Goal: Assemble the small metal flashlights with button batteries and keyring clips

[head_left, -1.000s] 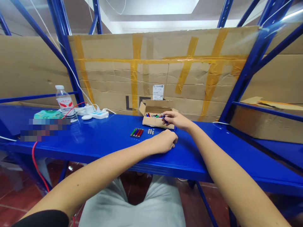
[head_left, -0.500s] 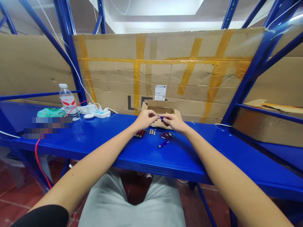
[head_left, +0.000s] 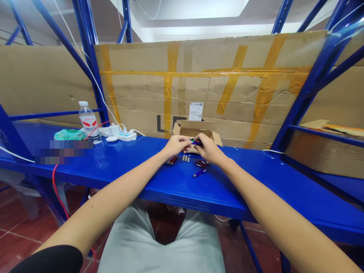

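Note:
Over the blue table, in front of an open cardboard box [head_left: 216,138], my two hands meet around a small blue penlight [head_left: 196,143]. My left hand [head_left: 178,146] pinches its left end. The fingers of my right hand [head_left: 209,148] close on its right part and hide some of it. A second blue penlight [head_left: 199,173] lies on the table below my hands. Just above it is a little heap of dark red and green carabiner clips [head_left: 201,163]. Small silver button cells [head_left: 186,158] sit in rows beside several red tubes [head_left: 172,160], partly covered by my left hand.
At the left stand a water bottle [head_left: 90,123], a green soft pack [head_left: 69,134] and a white power strip [head_left: 125,135] with cables. A taped cardboard sheet [head_left: 136,98] closes off the back. Blue rack posts [head_left: 301,98] rise at both sides; another carton [head_left: 321,151] is at right.
My right hand has turned and shifted its grip on the penlight, and more of the blue body shows. The whole view has swung slightly left.

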Tool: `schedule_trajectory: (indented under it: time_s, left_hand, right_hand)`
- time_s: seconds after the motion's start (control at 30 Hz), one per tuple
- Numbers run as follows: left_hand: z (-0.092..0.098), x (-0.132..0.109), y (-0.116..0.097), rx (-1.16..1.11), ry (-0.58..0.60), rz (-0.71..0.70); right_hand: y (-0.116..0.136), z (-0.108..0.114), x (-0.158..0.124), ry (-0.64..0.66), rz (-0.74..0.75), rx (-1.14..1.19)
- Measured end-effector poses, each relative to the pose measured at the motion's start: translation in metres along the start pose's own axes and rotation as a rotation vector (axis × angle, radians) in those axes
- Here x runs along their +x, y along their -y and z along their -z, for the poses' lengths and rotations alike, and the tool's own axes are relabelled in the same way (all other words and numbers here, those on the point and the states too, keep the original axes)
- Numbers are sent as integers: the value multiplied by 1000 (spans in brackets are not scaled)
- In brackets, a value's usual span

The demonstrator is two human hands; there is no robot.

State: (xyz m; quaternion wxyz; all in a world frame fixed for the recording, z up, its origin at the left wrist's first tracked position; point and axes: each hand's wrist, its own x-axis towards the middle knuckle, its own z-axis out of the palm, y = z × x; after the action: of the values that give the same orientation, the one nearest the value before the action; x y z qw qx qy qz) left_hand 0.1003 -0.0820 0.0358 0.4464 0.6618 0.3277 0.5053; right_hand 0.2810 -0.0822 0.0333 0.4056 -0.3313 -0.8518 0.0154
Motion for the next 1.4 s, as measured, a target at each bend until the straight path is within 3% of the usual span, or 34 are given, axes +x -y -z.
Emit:
schedule_trajectory:
  time_s: [0.3,0.47,0.6,0.9,1.23,1.4]
  left_hand:
    - [2,-3,4,-42,51,-32]
    - [5,-6,0,77,105,-147]
    - [3,-6,4,130,53,-217]
    - [0,-3,5,47,-29,-108]
    - [1,-5,4,50,8,-97]
    - [2,-7,1,56,37,-102]
  right_hand:
    - [1,-3,-6,-86,267,-139]
    - [4,-2,-7,-76,267,-206]
    - [5,-4,-7,-110,222,-228]
    - [4,-7,-3,-171,205,-144]
    - [-1,3,-2,-110,368,-156]
    - [0,3,-3,-96,347,-159]
